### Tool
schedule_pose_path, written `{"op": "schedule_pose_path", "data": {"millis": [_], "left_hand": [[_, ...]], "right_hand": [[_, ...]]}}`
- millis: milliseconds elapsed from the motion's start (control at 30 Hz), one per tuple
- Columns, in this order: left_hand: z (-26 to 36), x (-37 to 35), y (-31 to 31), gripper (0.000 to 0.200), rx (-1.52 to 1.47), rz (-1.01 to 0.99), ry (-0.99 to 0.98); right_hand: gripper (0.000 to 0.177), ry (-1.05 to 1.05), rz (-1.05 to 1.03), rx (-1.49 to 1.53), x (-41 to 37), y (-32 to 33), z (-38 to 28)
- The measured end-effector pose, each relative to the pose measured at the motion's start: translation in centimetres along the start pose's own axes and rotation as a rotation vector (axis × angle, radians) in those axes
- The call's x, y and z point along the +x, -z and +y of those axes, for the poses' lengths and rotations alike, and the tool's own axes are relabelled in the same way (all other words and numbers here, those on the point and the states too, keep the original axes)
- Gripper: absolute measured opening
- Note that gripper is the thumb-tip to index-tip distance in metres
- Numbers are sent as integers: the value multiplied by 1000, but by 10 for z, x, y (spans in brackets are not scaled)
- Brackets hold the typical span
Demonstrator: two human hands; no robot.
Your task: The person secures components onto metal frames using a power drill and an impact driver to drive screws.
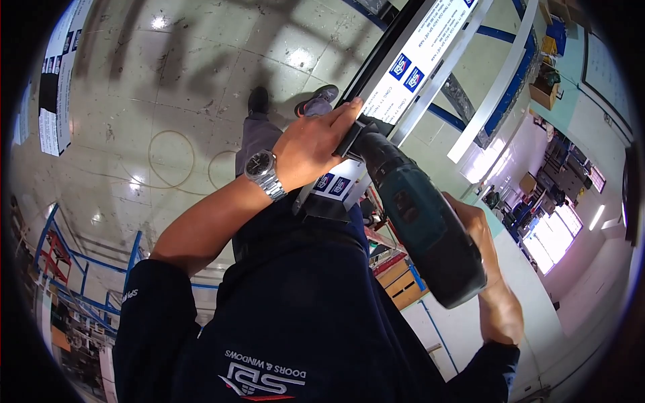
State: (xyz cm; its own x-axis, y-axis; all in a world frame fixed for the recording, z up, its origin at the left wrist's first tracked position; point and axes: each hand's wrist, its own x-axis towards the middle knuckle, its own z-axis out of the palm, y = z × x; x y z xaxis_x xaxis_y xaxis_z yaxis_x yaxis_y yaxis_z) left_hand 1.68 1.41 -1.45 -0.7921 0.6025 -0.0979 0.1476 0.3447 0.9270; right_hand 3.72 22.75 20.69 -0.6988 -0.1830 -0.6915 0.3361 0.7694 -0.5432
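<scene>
Profile [430, 50] with printed film and blue logos slants from the top of my view down to just in front of my waist, where its near end shows beyond my hands. My left hand [316, 144], with a watch [261, 164] at the wrist, lies over it, fingers reaching forward and close together against a dark piece [349, 142]; the undersides of those fingers are hidden, so I cannot tell how far they close on it. My right hand [474, 225] is closed around the grip of the drill [416, 218], mostly hidden behind its body, and the drill's nose comes right up to the dark piece, though I cannot make out the tip. A pale bar [494, 94] lies beside the profile, near blue supports [500, 33]. My shoes [259, 101] are on the tiled floor [201, 67], well apart from a loop of hose [171, 158].
</scene>
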Motion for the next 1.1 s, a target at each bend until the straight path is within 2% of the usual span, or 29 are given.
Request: {"op": "schedule_pose_path", "data": {"millis": [67, 100, 133, 200, 233, 333, 400, 500, 533, 767, 800, 833, 867, 900, 933, 1100], "left_hand": [[3, 1, 3, 91, -9, -23, 35], [5, 1, 3, 91, -4, -38, 52], [5, 0, 3, 92, 0, -51, 69], [0, 1, 2, 93, 9, -23, 62], [2, -1, -1, 94, 2, -5, 40], [2, 0, 1, 96, -51, 46, -41], [4, 1, 3, 97, -25, -31, 23], [4, 1, 3, 98, 15, -12, -12], [3, 1, 2, 98, 19, -2, -24], [4, 0, 3, 97, 39, -13, -22], [3, -1, 2, 97, 36, -15, -23], [3, 0, 2, 98, 31, -2, -43], [2, 0, 2, 98, 28, 13, -64], [1, 0, 2, 98, 28, 12, -64], [1, 0, 1, 98, 28, 14, -61], [2, 0, 3, 91, 51, -28, -56]], "right_hand": [[30, -35, 18, -101, -3, 0, -3], [41, -132, -103, -129, -8, 10, 1], [41, -133, -110, -122, -15, 9, -1], [40, -314, 150, 213, -31, 3, -7], [40, -261, 40, -231, -29, 10, -31], [40, -279, 69, -211, -61, 8, -31], [41, -278, 75, -197, -64, 5, -31], [42, -269, 67, -173, -41, -10, -33], [42, -266, 60, -165, 23, -19, -34], [45, -244, 41, -113, 31, -31, -33], [45, -245, 38, -105, -9, -29, -64], [46, -246, 35, -99, 29, -34, -32], [46, -245, 33, -92, 31, -33, -30], [46, -243, 30, -84, -10, -30, -63], [47, -244, 26, -76, 30, -34, -28], [49, -237, 10, -39, 35, -38, -24]]}}
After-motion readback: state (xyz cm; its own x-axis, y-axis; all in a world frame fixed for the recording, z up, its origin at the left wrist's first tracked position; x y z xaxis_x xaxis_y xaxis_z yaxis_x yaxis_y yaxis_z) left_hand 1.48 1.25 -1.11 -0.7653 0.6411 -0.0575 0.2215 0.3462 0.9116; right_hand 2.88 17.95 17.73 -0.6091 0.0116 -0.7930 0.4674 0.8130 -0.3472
